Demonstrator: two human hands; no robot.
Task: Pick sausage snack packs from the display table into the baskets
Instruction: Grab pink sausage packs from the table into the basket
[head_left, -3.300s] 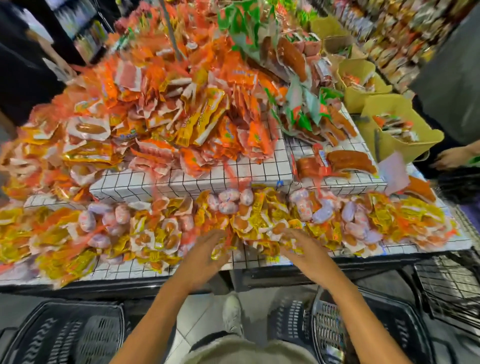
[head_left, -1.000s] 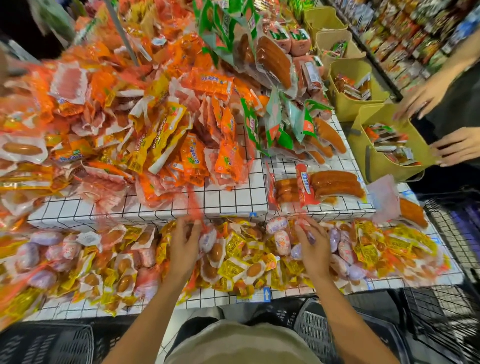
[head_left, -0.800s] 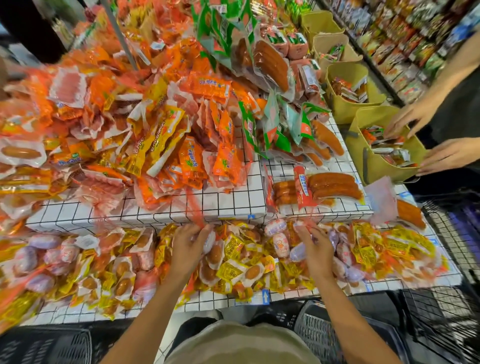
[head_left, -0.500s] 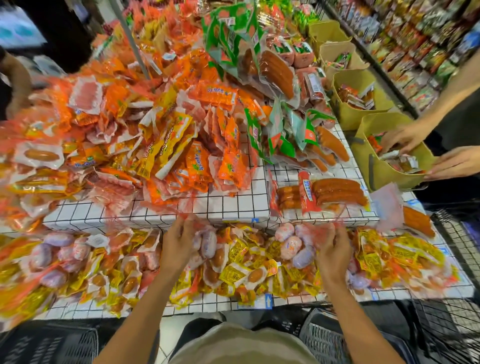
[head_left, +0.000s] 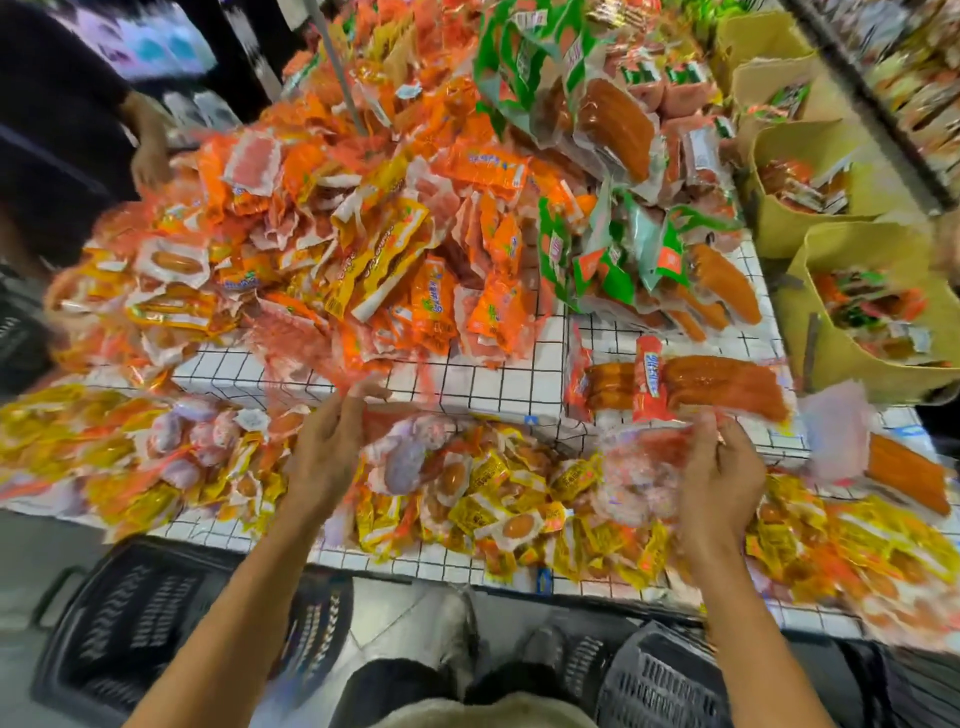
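Heaped snack packs (head_left: 363, 249) cover nearly all of the display table (head_left: 498, 395), leaving only a bare grid strip mid-table, while below its front edge two black baskets (head_left: 156, 613) (head_left: 660, 675) stand open-topped on the floor.

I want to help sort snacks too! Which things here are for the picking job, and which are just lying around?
For the job:
- left hand gripping a net bag of sausage snacks
- right hand gripping another snack bag
- black baskets on the floor
- display table

Just lying about:
- long sausage pack
- green packs
- yellow bags at the right
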